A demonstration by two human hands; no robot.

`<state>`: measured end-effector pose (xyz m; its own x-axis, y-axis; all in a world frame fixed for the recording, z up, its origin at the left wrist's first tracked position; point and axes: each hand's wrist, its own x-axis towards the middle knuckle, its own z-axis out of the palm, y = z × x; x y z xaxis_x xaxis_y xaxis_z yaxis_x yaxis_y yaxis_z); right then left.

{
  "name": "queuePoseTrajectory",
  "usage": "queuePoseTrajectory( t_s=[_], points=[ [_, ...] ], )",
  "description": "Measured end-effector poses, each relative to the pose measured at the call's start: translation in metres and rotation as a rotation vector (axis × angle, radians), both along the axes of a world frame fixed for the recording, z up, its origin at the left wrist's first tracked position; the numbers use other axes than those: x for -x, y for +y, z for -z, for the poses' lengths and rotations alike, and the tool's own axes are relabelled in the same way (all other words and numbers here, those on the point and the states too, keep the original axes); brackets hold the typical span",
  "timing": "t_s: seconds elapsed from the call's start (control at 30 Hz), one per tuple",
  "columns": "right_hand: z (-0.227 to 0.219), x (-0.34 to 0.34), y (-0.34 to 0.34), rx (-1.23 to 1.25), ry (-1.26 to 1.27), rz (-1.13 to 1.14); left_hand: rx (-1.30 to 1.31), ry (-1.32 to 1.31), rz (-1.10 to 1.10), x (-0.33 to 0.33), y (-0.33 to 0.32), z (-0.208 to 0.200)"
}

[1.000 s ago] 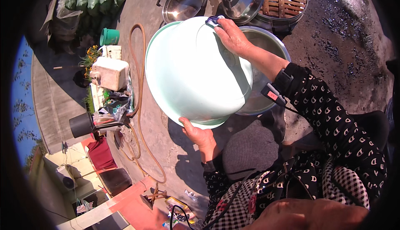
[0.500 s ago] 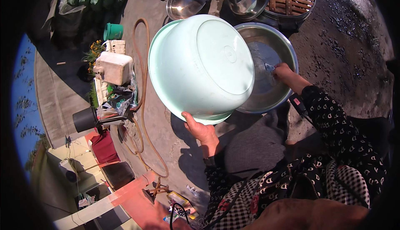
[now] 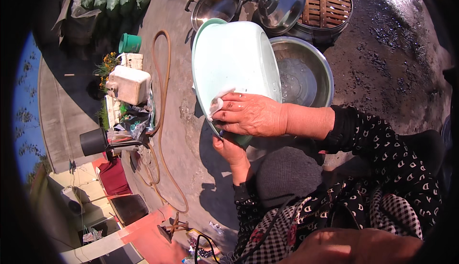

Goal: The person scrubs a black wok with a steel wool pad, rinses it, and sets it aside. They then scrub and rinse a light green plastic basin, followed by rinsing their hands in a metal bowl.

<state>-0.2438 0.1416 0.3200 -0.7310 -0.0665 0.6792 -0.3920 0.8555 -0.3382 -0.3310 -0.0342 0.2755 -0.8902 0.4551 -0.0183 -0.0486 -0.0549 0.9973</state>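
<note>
A large pale green plastic basin [image 3: 236,56] is held up tilted, its outside turned toward me. My left hand [image 3: 232,153] grips its rim at the near side, thumb up against the edge. Over the outer wall close to that rim lies my right hand [image 3: 256,115], pressing a wet whitish cloth [image 3: 217,104] to the plastic. Part of the cloth is hidden under the fingers. Behind and to the right stands a metal basin [image 3: 329,72] with water in it, partly covered by the green basin and my right forearm.
Beyond are a two-handled steel pot [image 3: 215,5], a steel lid [image 3: 282,5] and a slatted steamer tray [image 3: 325,1]. A brown hose [image 3: 162,82] loops over the concrete at left, near a white container [image 3: 130,86] and a green bucket [image 3: 129,43]. Wet ground spreads at right.
My right hand has come out of the metal basin with the cloth and now presses it on the green basin's outer side. The green basin has tilted further, its base turning away to the right.
</note>
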Motion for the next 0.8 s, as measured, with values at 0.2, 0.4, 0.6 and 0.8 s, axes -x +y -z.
queuePoseTrajectory(
  t_s=[0.2,0.4,0.6,0.8],
  points=[
    [-0.010,0.029,0.039,0.203,0.093,0.200,0.072,0.143,0.002,0.014,-0.017,-0.006],
    [0.028,0.040,0.147,0.950,-0.355,0.273,0.053,0.073,0.019,0.033,-0.044,-0.006],
    [0.100,0.003,0.161,1.668,-0.572,0.239,-0.075,-0.301,-0.125,0.023,-0.056,0.003],
    [0.190,-0.028,0.092,2.050,-0.327,0.257,-0.209,-0.429,-0.101,0.033,-0.034,0.029]
  ],
)
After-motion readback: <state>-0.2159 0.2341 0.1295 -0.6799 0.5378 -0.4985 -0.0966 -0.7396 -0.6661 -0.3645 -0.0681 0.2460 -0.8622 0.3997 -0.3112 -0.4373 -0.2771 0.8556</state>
